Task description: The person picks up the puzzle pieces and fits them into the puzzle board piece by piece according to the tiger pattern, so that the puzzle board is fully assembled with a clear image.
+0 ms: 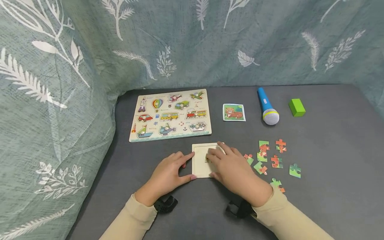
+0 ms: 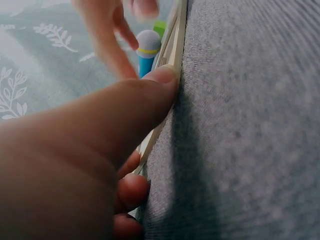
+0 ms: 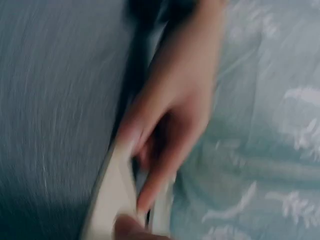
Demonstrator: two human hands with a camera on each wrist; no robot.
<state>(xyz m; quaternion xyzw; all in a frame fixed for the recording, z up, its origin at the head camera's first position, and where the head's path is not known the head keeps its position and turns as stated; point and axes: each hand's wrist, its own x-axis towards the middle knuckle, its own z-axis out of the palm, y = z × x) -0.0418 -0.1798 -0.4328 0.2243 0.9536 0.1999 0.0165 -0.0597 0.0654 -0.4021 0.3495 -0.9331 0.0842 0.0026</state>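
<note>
A small square wooden puzzle tray (image 1: 199, 166) with a raised rim lies on the dark table. My left hand (image 1: 168, 172) holds it along the left side, thumb at the near corner and index finger farther up. Its thumb (image 2: 155, 95) shows against the tray edge in the left wrist view. Over the tray's right half, my right hand (image 1: 235, 168) has bent fingers around a small puzzle piece (image 1: 207, 160), mostly hidden beneath them. Several loose jigsaw pieces (image 1: 276, 161), green and orange, are scattered right of that hand.
Behind the tray lies a wooden vehicle peg puzzle (image 1: 156, 124). A tiger picture card (image 1: 234, 112), a blue toy microphone (image 1: 268, 106) and a green block (image 1: 297, 107) sit along the back. A leaf-patterned cloth (image 1: 192, 43) hangs at the back and left.
</note>
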